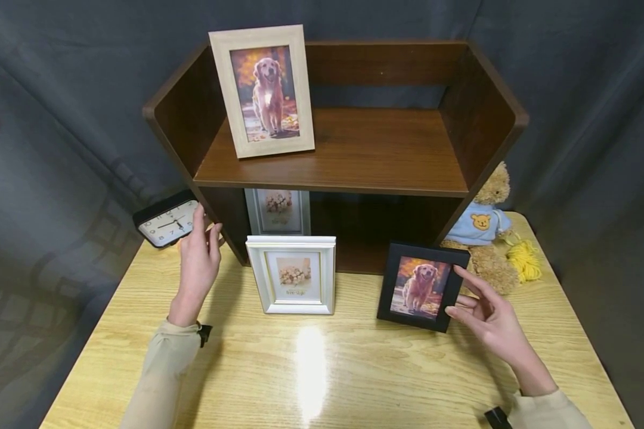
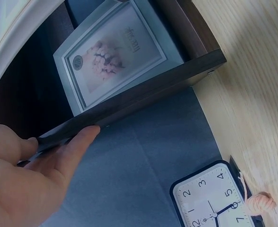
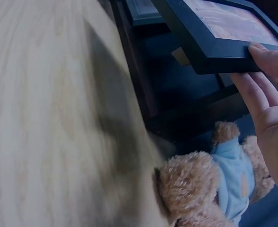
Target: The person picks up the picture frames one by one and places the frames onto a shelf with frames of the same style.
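Note:
My left hand (image 1: pixel 198 259) is at the front edge of the brown wooden shelf (image 1: pixel 333 185), on its left side panel. In the left wrist view, the thumb and fingers (image 2: pixel 84 137) lie on either side of that panel. My right hand (image 1: pixel 485 316) holds a black picture frame (image 1: pixel 383 298) with a dog photo by its right edge, thumb in front and fingers behind. In the right wrist view, the black frame (image 3: pixel 224 56) is tilted above the table. A white picture frame (image 1: pixel 328 274) stands between the hands, before the shelf.
A cream picture frame (image 1: pixel 268 149) leans on the upper shelf, left side. A grey-blue frame (image 1: pixel 304 214) stands in the lower compartment. Left of the shelf is a black clock (image 1: pixel 163 223). To its right sit a teddy bear (image 1: pixel 477 223) and yellow yarn (image 1: pixel 525 262).

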### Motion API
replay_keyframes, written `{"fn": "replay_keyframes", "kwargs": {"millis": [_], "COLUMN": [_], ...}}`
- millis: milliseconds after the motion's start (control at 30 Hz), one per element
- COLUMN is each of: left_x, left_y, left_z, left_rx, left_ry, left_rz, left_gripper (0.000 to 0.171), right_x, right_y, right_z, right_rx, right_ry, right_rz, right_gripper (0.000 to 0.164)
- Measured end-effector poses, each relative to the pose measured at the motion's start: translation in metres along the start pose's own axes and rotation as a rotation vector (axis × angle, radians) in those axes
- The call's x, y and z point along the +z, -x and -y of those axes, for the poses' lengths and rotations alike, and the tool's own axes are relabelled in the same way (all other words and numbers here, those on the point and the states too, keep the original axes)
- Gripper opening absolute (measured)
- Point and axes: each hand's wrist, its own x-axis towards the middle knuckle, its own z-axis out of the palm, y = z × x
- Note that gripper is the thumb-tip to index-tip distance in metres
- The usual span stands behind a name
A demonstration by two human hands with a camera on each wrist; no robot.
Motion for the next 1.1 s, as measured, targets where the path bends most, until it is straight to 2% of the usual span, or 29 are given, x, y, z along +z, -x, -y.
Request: {"fn": "replay_keyframes", "kwargs": {"millis": [233,500,633,767,1100], "left_x": [0.0,0.001,0.001,0.001,0.001], "left_y": [0.001,0.001,0.001,0.001,0.001], "left_z": [0.0,0.001,0.001,0.001,-0.001], "left_rx": [-0.01,0.032,0.038,0.035,0.024], "left_ry": [-0.003,-0.019,-0.02,-0.021,-0.037], "left_rz": [0.0,-0.029,-0.028,-0.029,-0.028], "left_gripper": [0.051,0.047,0.048,0.049,0.048], "right_x": [0.002,0.004,0.003,0.003,0.007], "right_y": [-0.002,-0.007,-0.01,-0.013,-0.016], "right_z": [0.012,0.022,0.025,0.032,0.05], "right_rx": [-0.041,-0.139,-0.184,-0.194,-0.137], "right_ry": [-0.04,-0.155,-0.206,-0.195,-0.097], "right_rz": [-0.003,0.03,0.057,0.061,0.04], "right_gripper": [0.092,0.091,0.082,0.075,0.081]}}
